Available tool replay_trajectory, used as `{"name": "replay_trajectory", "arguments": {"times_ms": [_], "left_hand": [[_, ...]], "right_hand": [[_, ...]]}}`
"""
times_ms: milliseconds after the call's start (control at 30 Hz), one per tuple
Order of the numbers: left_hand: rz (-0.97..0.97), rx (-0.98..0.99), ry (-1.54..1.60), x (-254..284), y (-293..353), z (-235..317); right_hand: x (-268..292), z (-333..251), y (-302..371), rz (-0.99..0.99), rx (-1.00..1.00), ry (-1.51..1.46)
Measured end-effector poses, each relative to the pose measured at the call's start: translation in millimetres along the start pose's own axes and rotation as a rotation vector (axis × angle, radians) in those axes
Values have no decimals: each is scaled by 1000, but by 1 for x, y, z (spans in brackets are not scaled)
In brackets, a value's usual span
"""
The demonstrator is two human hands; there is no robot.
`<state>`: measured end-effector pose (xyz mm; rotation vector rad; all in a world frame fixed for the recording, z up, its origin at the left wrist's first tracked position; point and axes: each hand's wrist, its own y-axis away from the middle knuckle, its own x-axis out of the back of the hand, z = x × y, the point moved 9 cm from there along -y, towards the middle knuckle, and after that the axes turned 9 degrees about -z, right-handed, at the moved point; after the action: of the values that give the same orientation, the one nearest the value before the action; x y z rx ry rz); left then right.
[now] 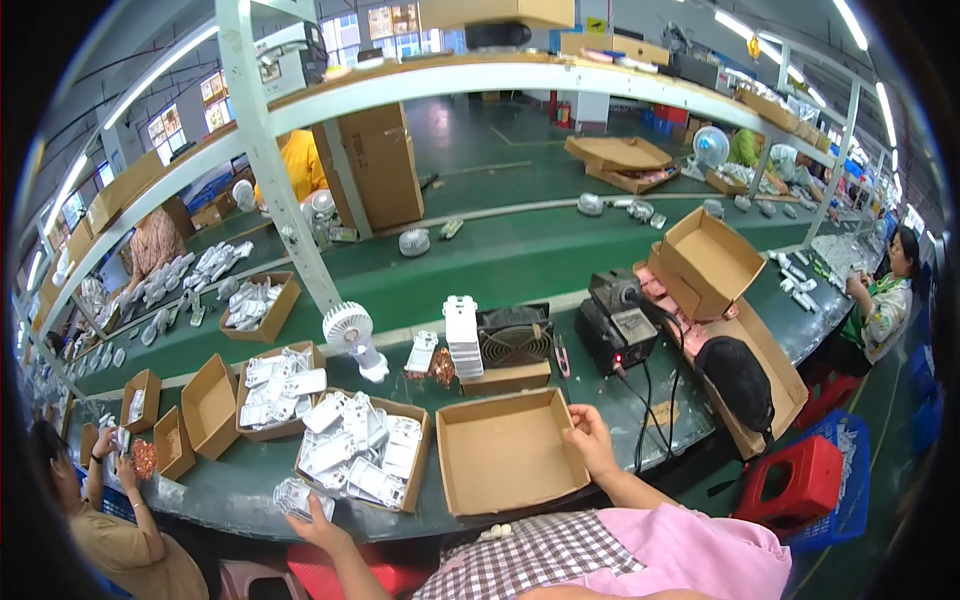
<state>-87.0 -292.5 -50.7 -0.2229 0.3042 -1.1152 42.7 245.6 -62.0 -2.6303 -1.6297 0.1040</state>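
Observation:
My left hand (318,528) is closed on a white plastic part (294,497) at the table's front edge. Just beyond it stands a cardboard box (424,450) heaped with white plastic housings (350,440). In front of me sits a shallow open cardboard box (512,400), its bare bottom showing. With thumb and fingers my right hand (590,440) grips this box's right wall. Behind the box, a stack of white plastic pieces (462,335) rises beside a black fan (514,338). Small copper-coloured parts (440,368) lie near the stack.
A black soldering station (616,325) with trailing cables stands right of the fan. A small white fan (352,335) is behind the filled boxes. A black bag (734,385) rests in a long carton at right. Co-workers sit at left (130,520) and right (880,300).

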Motion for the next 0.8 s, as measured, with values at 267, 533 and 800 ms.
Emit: {"name": "replay_trajectory", "arguments": {"times_ms": [267,533,800], "left_hand": [[57,-25,1,2,2,2],[4,15,28,-3,0,-1],[-5,4,135,-8,1,3]], "right_hand": [[0,-1,-1,-10,95,-10],[0,0,2,-32,40,-85],[-5,-7,2,-43,-17,-222]]}}
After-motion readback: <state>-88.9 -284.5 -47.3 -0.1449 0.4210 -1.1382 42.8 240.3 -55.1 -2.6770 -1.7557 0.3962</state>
